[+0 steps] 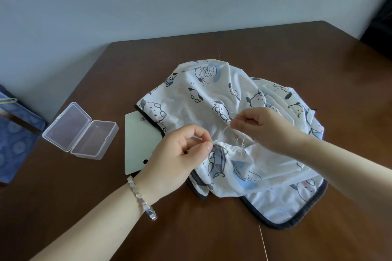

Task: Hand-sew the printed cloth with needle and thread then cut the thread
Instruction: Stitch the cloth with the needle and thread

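A white printed cloth (212,95) with cartoon figures and a dark trim lies bunched on the brown table (106,207). My left hand (180,154) pinches a raised fold of the cloth between thumb and fingertips. My right hand (261,125), just to the right and slightly farther back, pinches something thin at its fingertips; it looks like a needle, too small to be sure. A pale thread (239,140) runs from those fingertips down to the cloth and loops loosely between the two hands.
A clear plastic box (80,130) lies open on the left of the table. A pale green card (137,142) sticks out from under the cloth's left edge. A blue patterned bag (12,133) stands off the table's left side.
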